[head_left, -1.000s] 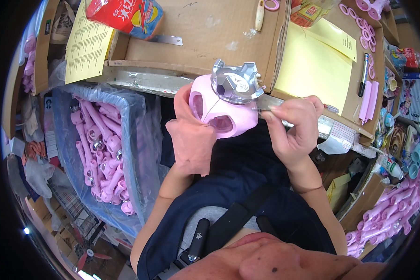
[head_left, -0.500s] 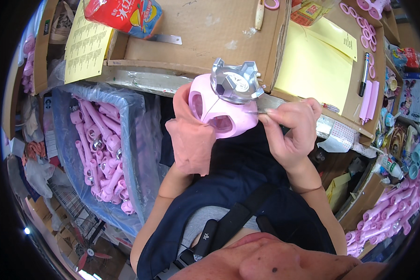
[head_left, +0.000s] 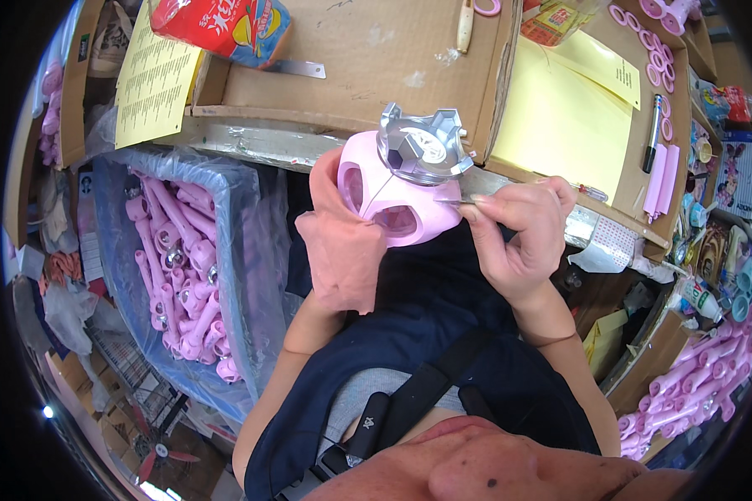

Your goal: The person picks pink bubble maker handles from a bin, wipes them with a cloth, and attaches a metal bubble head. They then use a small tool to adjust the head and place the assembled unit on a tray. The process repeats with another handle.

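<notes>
My left hand point(head_left: 342, 250), in a loose salmon-coloured glove, is closed round a rounded pink plastic shell point(head_left: 404, 197) with large oval openings. On top of the shell sits a silver crown-like piece point(head_left: 426, 150) with hexagonal facets and a pale emblem in its middle. My right hand point(head_left: 522, 234), bare, pinches a thin pointed blade point(head_left: 451, 200) between thumb and forefinger. The blade's tip meets the shell's right side, just below the silver rim. The gloved fingers are mostly hidden behind the shell.
Left of me, a blue-lined bin point(head_left: 251, 334) holds pink handle-shaped parts. Ahead stands a cardboard tray point(head_left: 351, 92) with a red snack bag point(head_left: 221, 29) and a metal strip point(head_left: 301, 70). Yellow sheets point(head_left: 560, 125), a marker point(head_left: 652, 134) and pink rings point(head_left: 656, 60) lie to the right.
The blade's tip has shifted slightly left along the shell, and my right fingertips moved a little with it. The left hand's hold looks the same.
</notes>
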Tool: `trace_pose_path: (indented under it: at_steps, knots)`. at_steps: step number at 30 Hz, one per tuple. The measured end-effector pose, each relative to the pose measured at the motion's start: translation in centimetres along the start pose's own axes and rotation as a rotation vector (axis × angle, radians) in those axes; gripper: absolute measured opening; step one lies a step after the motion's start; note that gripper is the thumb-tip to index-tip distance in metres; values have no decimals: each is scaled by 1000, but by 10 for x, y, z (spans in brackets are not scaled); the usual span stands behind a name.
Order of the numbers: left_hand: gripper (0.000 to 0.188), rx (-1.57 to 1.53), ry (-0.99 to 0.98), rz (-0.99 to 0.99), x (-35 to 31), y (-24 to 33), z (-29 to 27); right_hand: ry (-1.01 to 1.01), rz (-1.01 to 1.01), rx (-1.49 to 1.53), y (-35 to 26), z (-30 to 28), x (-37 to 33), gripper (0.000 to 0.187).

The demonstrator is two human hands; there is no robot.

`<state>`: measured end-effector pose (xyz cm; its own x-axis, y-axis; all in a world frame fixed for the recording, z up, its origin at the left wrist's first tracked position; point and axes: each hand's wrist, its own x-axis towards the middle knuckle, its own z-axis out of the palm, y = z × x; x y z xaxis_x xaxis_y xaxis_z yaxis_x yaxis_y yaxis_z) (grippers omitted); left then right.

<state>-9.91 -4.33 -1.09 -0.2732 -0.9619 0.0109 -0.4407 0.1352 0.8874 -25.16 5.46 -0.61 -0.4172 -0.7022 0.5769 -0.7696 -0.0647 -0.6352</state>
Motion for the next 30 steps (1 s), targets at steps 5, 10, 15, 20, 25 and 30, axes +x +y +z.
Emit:
trace_pose_path:
  at_steps: [5,10,15,20,25,30]
  knots:
    - [54,3,0,-2,0,1,0,10,-8,-15,-1,0,2,27]
    - [54,19,-10,-9,0,2,0,-16,38,-26,-2,-1,2,26]
    - [56,21,-8,5,0,1,0,-3,9,-8,-2,-1,1,26]
    - [56,6,-6,-14,-1,1,-1,-3,2,-9,-2,0,1,25]
    - [56,33,-11,2,-1,1,-1,-10,36,-20,-3,-1,2,24]
    - [56,16,-8,-10,-2,0,0,5,8,-16,-3,-1,2,23]
